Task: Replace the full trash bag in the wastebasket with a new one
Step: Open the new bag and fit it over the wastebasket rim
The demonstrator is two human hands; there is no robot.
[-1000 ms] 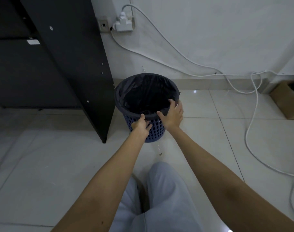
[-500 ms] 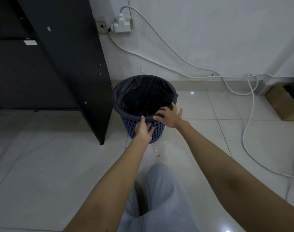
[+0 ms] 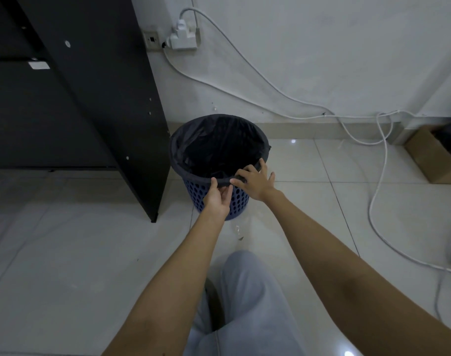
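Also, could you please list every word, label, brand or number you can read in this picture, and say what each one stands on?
No text can be read anywhere in the picture.
The white sticker on the black cabinet: too small and blurred to read, if it bears print at all.
The white power adapter at the wall socket: no marking legible.
The blue wastebasket and black trash bag: no label visible.

Wastebasket (image 3: 214,201) stands right of cabinet (image 3: 95,98), before wall (image 3: 322,47).
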